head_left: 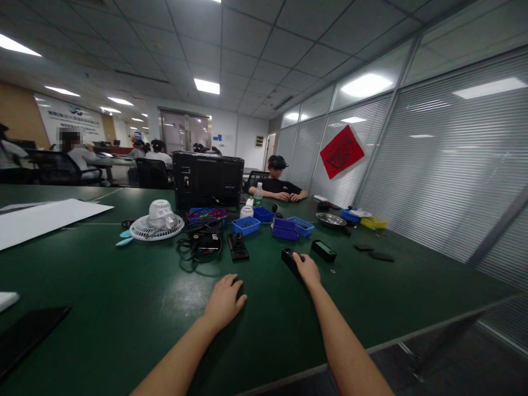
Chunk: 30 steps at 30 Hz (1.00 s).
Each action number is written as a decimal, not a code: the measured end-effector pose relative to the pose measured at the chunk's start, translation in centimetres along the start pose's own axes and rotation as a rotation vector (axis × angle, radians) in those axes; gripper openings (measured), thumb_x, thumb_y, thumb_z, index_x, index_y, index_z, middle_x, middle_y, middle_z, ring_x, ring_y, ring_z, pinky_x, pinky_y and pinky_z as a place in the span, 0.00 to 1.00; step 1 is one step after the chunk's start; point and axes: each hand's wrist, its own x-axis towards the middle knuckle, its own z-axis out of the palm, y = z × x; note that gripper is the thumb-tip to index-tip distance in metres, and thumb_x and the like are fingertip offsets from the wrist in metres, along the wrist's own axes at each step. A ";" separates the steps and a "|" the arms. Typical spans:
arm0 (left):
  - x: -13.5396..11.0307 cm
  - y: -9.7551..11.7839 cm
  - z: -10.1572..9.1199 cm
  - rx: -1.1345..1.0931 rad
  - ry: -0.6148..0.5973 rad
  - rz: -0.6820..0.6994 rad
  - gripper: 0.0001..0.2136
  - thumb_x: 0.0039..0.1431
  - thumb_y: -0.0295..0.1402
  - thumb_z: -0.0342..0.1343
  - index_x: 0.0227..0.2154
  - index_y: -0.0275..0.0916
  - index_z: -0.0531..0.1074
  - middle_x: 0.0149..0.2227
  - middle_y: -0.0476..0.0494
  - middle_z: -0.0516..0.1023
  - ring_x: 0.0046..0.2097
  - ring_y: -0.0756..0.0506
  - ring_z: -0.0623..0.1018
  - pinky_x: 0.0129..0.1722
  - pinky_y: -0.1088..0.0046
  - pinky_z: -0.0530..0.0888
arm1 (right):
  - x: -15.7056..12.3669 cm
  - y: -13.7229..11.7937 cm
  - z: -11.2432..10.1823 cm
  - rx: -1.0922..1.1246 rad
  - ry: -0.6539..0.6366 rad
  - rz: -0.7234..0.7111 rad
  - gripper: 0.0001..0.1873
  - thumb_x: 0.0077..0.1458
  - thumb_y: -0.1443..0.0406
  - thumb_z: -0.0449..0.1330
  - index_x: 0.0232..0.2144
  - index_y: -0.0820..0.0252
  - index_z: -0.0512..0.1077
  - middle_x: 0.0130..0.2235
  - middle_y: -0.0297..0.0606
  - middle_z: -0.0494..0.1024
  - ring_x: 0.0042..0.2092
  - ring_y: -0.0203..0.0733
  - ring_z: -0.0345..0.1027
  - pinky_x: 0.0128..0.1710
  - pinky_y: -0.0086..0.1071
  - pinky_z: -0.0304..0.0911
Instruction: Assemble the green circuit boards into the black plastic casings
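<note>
Green bench (272, 324) spreads across your head view. Your right hand (306, 269) grips the near part of a black box (289, 263) on it, beside the green-topped box (324, 251); your left hand (225, 298) rests released. Probably light, stiff, smooth: hold its long sides.

Across the top we see a tiled ceiling (258, 41) with bright panel lights (207, 86). Glass partitions (457, 49) with slatted blinds (454, 148) line the right, bearing a red diamond-shaped decoration (342, 152). Upper left, blurred, we have probably a company sign (84, 119). A green tabletop (119, 286) spans the lower frame; dark floor (495, 374) shows lower right.
</note>
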 end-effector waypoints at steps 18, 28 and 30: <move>-0.1 0.1 -0.3 -0.024 0.006 0.003 0.22 0.54 0.42 0.45 0.50 0.39 0.66 0.56 0.40 0.62 0.58 0.41 0.60 0.57 0.62 0.54 | -3.7 -2.3 -0.3 0.203 0.551 -0.488 0.26 0.51 0.56 0.52 0.50 0.62 0.61 0.48 0.45 0.67 0.46 0.44 0.62 0.47 0.34 0.58; 0.0 -0.1 0.3 0.000 0.030 0.016 0.21 0.54 0.41 0.46 0.49 0.39 0.67 0.55 0.39 0.63 0.57 0.41 0.61 0.56 0.63 0.55 | -6.8 -4.5 1.9 -0.342 0.300 -0.875 0.24 0.46 0.71 0.58 0.48 0.50 0.66 0.50 0.45 0.62 0.49 0.49 0.56 0.45 0.40 0.57; 0.0 -0.1 0.3 0.004 0.029 0.012 0.21 0.54 0.41 0.47 0.49 0.38 0.67 0.55 0.39 0.63 0.57 0.41 0.61 0.56 0.63 0.55 | -7.6 -5.0 2.0 -0.395 0.264 -0.978 0.19 0.47 0.67 0.59 0.44 0.52 0.69 0.50 0.44 0.63 0.48 0.49 0.56 0.45 0.40 0.56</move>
